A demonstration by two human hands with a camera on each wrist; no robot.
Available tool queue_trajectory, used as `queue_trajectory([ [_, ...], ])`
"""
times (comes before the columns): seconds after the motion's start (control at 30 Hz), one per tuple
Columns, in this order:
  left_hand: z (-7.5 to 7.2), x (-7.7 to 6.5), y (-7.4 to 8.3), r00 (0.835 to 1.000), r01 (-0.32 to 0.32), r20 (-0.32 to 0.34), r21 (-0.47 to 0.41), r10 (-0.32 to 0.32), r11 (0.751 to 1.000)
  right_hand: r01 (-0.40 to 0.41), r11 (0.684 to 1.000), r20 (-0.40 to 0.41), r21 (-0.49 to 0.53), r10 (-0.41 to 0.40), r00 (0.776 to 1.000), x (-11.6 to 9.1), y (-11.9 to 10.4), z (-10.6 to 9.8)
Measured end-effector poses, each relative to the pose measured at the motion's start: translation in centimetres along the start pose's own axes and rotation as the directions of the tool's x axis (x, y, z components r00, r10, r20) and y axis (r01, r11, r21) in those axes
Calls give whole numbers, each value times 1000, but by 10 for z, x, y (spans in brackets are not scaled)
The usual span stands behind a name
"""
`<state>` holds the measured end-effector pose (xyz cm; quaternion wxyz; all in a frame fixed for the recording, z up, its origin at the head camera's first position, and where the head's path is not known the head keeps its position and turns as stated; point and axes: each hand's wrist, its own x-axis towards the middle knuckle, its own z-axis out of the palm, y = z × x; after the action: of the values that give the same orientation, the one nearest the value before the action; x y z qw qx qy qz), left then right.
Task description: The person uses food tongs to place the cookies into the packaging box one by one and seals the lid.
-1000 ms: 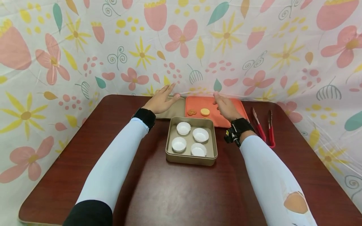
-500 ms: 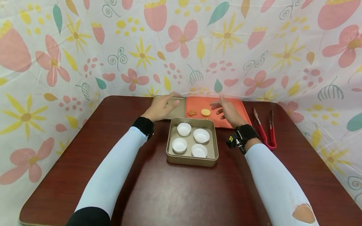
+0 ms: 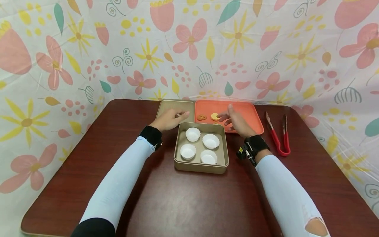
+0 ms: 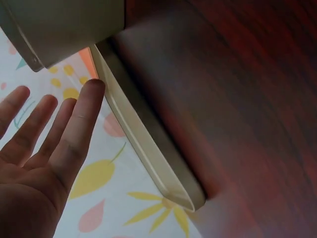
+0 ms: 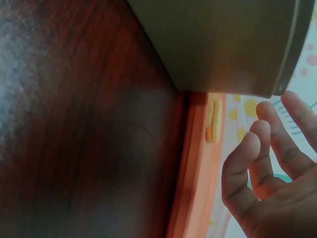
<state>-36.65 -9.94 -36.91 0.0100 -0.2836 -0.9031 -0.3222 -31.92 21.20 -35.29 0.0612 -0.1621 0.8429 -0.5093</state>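
Observation:
A gold square tin [image 3: 201, 167] stands mid-table with several white paper baking cups, one of them a cup [image 3: 211, 141] at the right. My left hand [image 3: 168, 120] hovers beside the tin's far left corner, over the near part of a flat gold lid [image 3: 181, 106]; in the left wrist view its fingers [image 4: 79, 119] are extended and hold nothing. To the right, my right hand [image 3: 237, 121] is above the orange tray [image 3: 251, 115], near the tin's far right corner. Its fingers [image 5: 237, 168] are loosely bent, with nothing between them. Contact with the tin cannot be made out.
On the orange tray lie a pretzel-shaped biscuit [image 3: 201, 117] and a round yellow biscuit [image 3: 214, 117]; another is partly hidden behind the tin. Red-handled tongs [image 3: 279, 141] lie at the right of the brown table [image 3: 189, 204]. A flowered cloth [image 3: 124, 39] hangs behind.
Both hands have come down and nearer to the tin's far corners. The left hand's raised fingers have lowered, and the right fingers have spread. The tin looks unmoved.

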Motion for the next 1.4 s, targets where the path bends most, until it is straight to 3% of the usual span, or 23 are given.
queue_trajectory([
  [0.23, 6, -1, 0, 1000, -6, 12, -59, 7, 998, -11, 999, 28, 35, 10, 1000, 7, 14, 5],
  [0.57, 21, -6, 1, 999, 39, -3, -143, -39, 989, -2, 1000, 43, 20, 1, 999, -3, 5, 15],
  [0.83, 25, -8, 1, 999, 44, -4, -98, -44, 994, 34, 999, 54, 2, -34, 998, -5, 8, 19],
  [1.07, 22, -8, 2, 999, 35, 2, -81, -35, 996, 45, 998, 71, 45, -48, 996, -5, 13, 18],
  [1.2, 23, -6, 0, 999, 36, 11, -60, -36, 998, 94, 992, 43, -83, -90, 995, 3, 30, 19],
  [1.3, 23, -7, 0, 999, 44, 18, -45, -43, 998, 155, 963, 27, -220, -153, 988, 6, 39, 20],
  [1.4, 23, -9, 3, 999, 52, 16, -28, -52, 998, 179, 945, 19, -274, -181, 983, 4, 39, 21],
])
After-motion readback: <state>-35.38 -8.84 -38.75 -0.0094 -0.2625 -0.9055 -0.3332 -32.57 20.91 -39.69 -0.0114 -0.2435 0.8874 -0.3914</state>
